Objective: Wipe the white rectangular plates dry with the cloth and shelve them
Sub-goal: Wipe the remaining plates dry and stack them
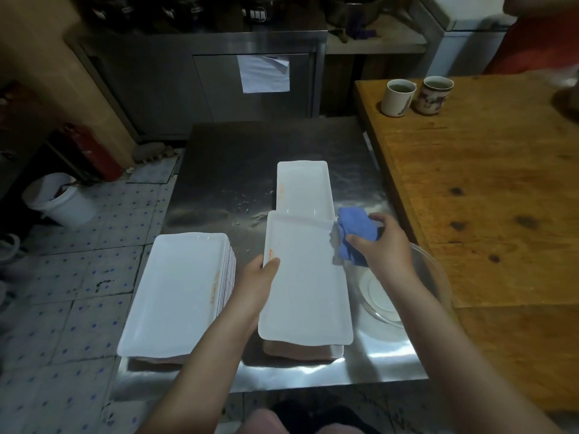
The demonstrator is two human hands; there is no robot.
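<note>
Nothing here can be read with certainty. The near plate [305,277] bears a short orange print on its left rim, just beside the thumb of the left hand [255,283], and it is too blurred to make out. The far plate [304,186] on the bench [235,158] carries a like orange print along its left rim. The top of the stack [178,292] has one along its right rim. Both are illegible. A sheet of paper [263,73] stuck on the cabinet door [219,86] shows no legible writing. The right mug [434,95] has a dark picture and the left mug [397,98] a faint one, with no lettering discernible.
</note>
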